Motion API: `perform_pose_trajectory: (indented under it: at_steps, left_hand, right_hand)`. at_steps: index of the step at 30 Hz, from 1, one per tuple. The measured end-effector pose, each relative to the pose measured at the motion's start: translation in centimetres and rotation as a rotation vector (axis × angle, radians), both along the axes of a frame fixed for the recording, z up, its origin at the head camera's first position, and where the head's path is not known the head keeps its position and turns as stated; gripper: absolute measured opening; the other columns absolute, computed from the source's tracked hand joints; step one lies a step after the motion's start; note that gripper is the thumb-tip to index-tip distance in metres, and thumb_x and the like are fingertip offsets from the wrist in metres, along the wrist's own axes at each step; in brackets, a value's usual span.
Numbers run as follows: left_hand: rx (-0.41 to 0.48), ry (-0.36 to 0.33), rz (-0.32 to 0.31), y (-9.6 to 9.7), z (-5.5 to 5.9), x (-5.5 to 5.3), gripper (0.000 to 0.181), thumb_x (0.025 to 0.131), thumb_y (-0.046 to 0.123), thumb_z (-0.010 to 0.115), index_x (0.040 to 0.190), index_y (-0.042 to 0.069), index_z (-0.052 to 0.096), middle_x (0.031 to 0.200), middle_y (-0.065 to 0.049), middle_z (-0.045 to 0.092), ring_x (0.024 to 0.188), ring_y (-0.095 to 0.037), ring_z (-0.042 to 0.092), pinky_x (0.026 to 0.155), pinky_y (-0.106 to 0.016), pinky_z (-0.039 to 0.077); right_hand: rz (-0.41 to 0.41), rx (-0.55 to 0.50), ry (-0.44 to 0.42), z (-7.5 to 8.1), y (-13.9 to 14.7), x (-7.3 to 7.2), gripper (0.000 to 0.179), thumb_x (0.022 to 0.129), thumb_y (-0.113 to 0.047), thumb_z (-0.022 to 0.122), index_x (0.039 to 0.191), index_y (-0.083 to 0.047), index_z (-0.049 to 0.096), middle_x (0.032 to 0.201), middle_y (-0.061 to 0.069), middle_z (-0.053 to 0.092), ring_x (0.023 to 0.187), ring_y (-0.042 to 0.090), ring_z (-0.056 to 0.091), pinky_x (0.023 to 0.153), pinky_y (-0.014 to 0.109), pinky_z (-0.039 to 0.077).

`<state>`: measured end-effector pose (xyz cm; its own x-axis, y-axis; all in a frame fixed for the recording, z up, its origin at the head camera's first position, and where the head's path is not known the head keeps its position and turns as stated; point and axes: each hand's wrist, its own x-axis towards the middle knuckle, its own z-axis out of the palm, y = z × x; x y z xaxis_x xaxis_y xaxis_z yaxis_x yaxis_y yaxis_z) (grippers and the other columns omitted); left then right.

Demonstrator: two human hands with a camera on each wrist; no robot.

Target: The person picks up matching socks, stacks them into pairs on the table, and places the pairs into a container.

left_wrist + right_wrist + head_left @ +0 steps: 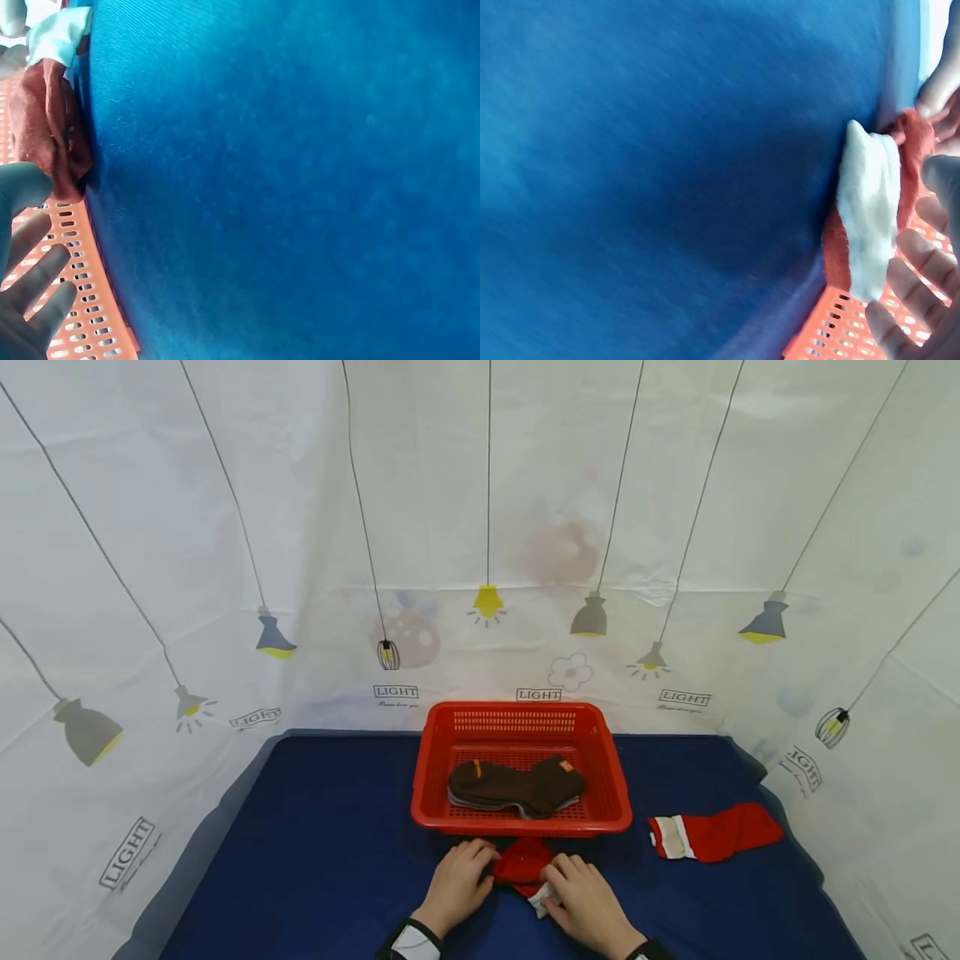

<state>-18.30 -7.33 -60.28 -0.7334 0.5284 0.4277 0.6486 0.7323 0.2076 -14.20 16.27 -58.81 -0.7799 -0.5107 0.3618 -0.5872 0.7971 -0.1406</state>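
A crumpled red sock (521, 862) with a white cuff (868, 214) lies on the dark blue cloth, just in front of the red basket. At the sock's red end is my left hand (460, 878), its thumb tip at the fabric and its other fingers spread apart in the left wrist view. On the cuff side, my right hand (588, 897) has its fingertips at the white part. The right wrist view shows those fingers (922, 259) loosely spread beside the cuff, not closed round it. Whether either thumb presses the fabric is hard to see.
Inside the red plastic basket (522, 827) lie dark brown socks (517, 783) with grey ones showing underneath. Another red sock (731, 832) with a white cuff lies flat to the right. A white curtain (480, 477) printed with lamps surrounds the blue tabletop (322, 843).
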Motion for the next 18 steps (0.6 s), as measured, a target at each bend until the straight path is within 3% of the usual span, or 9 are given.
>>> perform_pose_trajectory:
  at_steps: [7,13,18]
  left_hand:
    - [-0.061,-0.069,-0.085,0.4,-0.5,-0.6,0.031,0.073,0.018,0.073,0.103,0.021,0.066,0.104,0.004,0.062,0.091,-0.013,0.059,0.076,-0.031,0.048]
    - [-0.121,-0.093,-0.083,0.7,-0.8,-0.8,0.032,0.072,0.02,0.073,0.103,0.023,0.066,0.101,0.005,0.061,0.089,-0.013,0.059,0.076,-0.03,0.047]
    - [-0.122,-0.079,-0.086,1.1,-1.2,-1.1,0.03,0.07,0.019,0.074,0.098,0.023,0.065,0.096,0.005,0.06,0.084,-0.013,0.058,0.073,-0.029,0.047]
  right_hand:
    - [0.002,0.045,-0.085,-1.1,0.1,0.9,0.035,0.072,-0.039,0.074,0.099,-0.024,0.06,0.089,-0.007,0.048,0.073,0.01,0.044,0.058,0.024,0.033]
    - [0.01,0.067,-0.136,-1.5,0.0,0.9,0.034,0.071,-0.038,0.074,0.098,-0.024,0.058,0.088,-0.007,0.046,0.073,0.01,0.042,0.058,0.024,0.03]
    - [0.003,0.097,-0.124,-1.7,-0.3,0.6,0.033,0.07,-0.038,0.075,0.092,-0.025,0.055,0.084,-0.007,0.043,0.07,0.009,0.038,0.058,0.024,0.027]
